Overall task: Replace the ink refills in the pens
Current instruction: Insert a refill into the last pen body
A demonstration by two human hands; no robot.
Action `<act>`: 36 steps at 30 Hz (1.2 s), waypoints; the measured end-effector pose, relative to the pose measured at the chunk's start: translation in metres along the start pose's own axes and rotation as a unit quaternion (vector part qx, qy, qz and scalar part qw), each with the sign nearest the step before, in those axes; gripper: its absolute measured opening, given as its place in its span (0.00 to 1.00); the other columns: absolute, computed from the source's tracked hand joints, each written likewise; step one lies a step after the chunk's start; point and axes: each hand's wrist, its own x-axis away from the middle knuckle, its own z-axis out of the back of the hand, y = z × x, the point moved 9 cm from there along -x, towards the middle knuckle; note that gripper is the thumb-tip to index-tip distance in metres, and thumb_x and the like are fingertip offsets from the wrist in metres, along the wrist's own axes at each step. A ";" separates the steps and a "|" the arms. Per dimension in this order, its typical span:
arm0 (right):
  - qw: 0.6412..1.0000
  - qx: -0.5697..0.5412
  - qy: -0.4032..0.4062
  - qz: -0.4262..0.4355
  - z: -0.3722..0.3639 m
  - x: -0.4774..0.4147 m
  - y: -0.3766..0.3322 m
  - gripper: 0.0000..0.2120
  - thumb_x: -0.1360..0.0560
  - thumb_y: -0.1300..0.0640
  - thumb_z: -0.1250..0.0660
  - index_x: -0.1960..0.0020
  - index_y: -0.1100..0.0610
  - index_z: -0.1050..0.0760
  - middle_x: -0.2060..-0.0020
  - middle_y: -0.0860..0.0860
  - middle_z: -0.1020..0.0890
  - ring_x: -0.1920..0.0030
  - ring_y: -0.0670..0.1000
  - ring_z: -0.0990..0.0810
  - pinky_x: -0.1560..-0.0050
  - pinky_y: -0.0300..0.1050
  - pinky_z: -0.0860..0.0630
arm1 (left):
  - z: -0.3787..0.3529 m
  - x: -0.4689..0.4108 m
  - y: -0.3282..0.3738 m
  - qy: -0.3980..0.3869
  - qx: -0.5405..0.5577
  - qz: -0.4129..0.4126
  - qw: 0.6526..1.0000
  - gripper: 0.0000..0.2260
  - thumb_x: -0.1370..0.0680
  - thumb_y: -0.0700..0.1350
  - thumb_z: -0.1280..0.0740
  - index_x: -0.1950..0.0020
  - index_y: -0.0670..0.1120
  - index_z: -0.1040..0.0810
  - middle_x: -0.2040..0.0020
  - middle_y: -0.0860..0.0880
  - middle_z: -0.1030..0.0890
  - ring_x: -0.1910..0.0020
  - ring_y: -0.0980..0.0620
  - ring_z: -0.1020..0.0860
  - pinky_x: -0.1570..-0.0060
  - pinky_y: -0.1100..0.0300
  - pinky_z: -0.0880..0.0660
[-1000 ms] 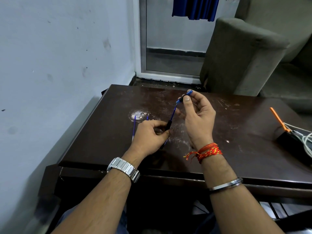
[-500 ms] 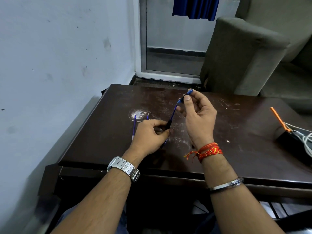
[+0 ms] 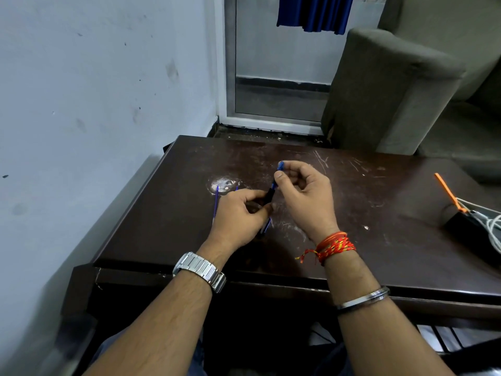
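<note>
My left hand (image 3: 241,213) grips the dark pen barrel (image 3: 268,196) just above the brown table (image 3: 379,213). My right hand (image 3: 303,191) pinches the blue refill (image 3: 280,167) by its upper end, and most of the refill is sunk into the barrel's mouth. Only a short blue stretch shows between the two hands. Two loose blue refills lie on the table: one (image 3: 216,202) left of my left hand, another (image 3: 267,225) peeking out under it.
A white wall runs along the table's left side. A grey sofa arm (image 3: 385,85) stands behind the far edge. At the right edge sit a black box (image 3: 471,229) with white cables and an orange stick (image 3: 447,191).
My right hand has come down towards my left hand, pushing the blue refill deeper into the barrel. The exposed length of refill is much shorter.
</note>
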 end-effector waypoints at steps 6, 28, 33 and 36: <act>0.998 -0.001 -0.029 -0.048 -0.003 -0.002 0.010 0.04 0.24 0.57 0.28 0.51 0.49 0.20 0.58 0.53 0.15 0.57 0.51 0.14 0.58 0.45 0.17 | 0.004 0.001 0.005 0.016 -0.006 -0.016 1.000 0.12 0.29 0.43 0.22 0.54 0.60 0.17 0.63 0.69 0.17 0.60 0.64 0.18 0.61 0.75 0.26; 0.993 -0.084 -0.012 -0.086 -0.004 0.001 0.016 0.09 0.28 0.58 0.23 0.49 0.52 0.19 0.61 0.53 0.13 0.59 0.48 0.15 0.54 0.50 0.16 | 0.014 0.002 0.002 0.108 0.032 0.017 0.993 0.15 0.39 0.51 0.16 0.62 0.55 0.21 0.67 0.58 0.17 0.71 0.65 0.22 0.70 0.70 0.26; 0.989 -0.109 -0.011 -0.096 -0.005 0.004 0.016 0.08 0.29 0.56 0.23 0.52 0.55 0.18 0.60 0.53 0.15 0.61 0.50 0.18 0.62 0.45 0.19 | 0.014 0.002 0.003 0.107 0.022 0.018 0.994 0.15 0.40 0.50 0.16 0.63 0.55 0.21 0.68 0.55 0.18 0.70 0.64 0.23 0.69 0.67 0.23; 0.985 -0.135 -0.031 -0.102 -0.013 0.005 0.015 0.08 0.26 0.60 0.26 0.48 0.52 0.18 0.56 0.53 0.13 0.61 0.48 0.18 0.63 0.41 0.21 | 0.011 0.002 0.002 0.096 0.010 0.022 0.995 0.15 0.39 0.50 0.16 0.62 0.55 0.21 0.66 0.54 0.18 0.67 0.58 0.20 0.65 0.61 0.20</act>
